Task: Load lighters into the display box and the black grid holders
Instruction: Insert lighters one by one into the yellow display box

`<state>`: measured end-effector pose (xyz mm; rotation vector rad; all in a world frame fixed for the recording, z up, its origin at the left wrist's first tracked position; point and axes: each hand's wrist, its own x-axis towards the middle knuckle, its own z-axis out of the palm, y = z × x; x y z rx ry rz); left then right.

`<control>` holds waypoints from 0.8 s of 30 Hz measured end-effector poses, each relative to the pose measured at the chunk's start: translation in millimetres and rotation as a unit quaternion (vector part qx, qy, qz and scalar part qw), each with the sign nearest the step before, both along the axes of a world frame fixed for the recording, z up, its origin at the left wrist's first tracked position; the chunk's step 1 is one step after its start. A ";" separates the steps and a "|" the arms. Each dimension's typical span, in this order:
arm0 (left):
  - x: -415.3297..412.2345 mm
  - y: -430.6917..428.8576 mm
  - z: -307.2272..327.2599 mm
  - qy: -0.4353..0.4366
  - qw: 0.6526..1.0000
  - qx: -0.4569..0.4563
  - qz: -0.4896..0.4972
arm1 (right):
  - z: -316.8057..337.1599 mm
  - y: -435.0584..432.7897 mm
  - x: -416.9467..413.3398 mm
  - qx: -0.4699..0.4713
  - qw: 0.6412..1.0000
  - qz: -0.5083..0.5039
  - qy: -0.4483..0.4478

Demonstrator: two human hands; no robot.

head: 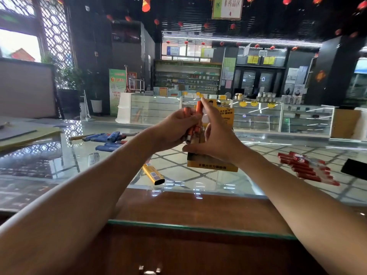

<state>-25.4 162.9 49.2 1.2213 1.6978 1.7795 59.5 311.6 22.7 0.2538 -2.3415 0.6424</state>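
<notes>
Gripping orange lighters [191,124], left hand [174,132], by display box [212,165]; txt blurred

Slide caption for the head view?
Left hand and right hand hold orange lighters at the yellow display box on a glass counter.

The worktop [228,182] is a glass sheet over a display case, with a brown wooden band along its near edge. A yellow display box [212,165] stands upright on the glass near the middle. Just left of it, a yellow lighter [154,174] lies flat, its dark end pointing toward the near edge. Farther left and back, blue lighters [108,140] lie in a loose scatter. On the right, well apart from the box, red lighters [308,167] lie side by side in a rough row. A black object [354,168] sits beside them at the picture's edge. A yellowish flat board [29,135] rests at the far left.
</notes>
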 end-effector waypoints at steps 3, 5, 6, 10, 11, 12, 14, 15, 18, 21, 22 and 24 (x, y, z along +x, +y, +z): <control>4.2 -3.4 -0.1 -0.006 1.000 -0.008 -0.006 | 1.0 -5.4 2.4 -0.002 1.000 -0.007 0.007; 6.0 -5.4 0.8 -0.011 1.000 -0.008 -0.006 | 1.2 -6.5 4.0 -0.010 1.000 -0.002 0.005; 6.8 -6.0 0.7 -0.014 1.000 -0.006 -0.005 | 1.3 -7.3 4.4 -0.013 1.000 0.001 0.004; 13.8 -6.8 -1.3 -0.033 0.999 0.004 -0.019 | 1.8 -8.8 6.5 -0.010 1.000 0.004 0.006; 14.8 -6.4 -2.4 -0.039 0.999 0.005 -0.026 | 1.4 -8.1 6.9 -0.009 1.000 0.003 0.006; 15.6 -6.0 -3.7 -0.047 0.998 0.007 -0.035 | 1.1 -7.0 7.2 -0.008 1.000 0.000 0.006; 17.8 -5.6 -5.5 -0.073 0.996 0.015 -0.051 | 1.3 -4.6 8.2 -0.006 1.000 -0.009 0.011; 19.9 -5.6 -5.6 -0.088 0.994 0.021 -0.056 | 1.7 -3.2 8.7 -0.007 1.000 -0.010 0.013; 24.1 -5.7 -5.0 -0.126 0.989 0.038 -0.066 | 3.5 -0.2 9.4 -0.009 1.000 -0.008 0.016; 23.0 -7.0 -6.0 -0.152 0.985 0.040 -0.073 | 4.9 0.5 10.1 -0.001 1.000 -0.017 0.015; 21.7 -7.4 -6.3 -0.161 0.984 0.038 -0.072 | 5.5 0.4 10.6 -0.001 1.000 -0.018 0.015; 20.2 -7.6 -7.6 -0.174 0.982 0.031 -0.069 | 6.6 0.2 11.8 -0.004 1.000 -0.018 0.011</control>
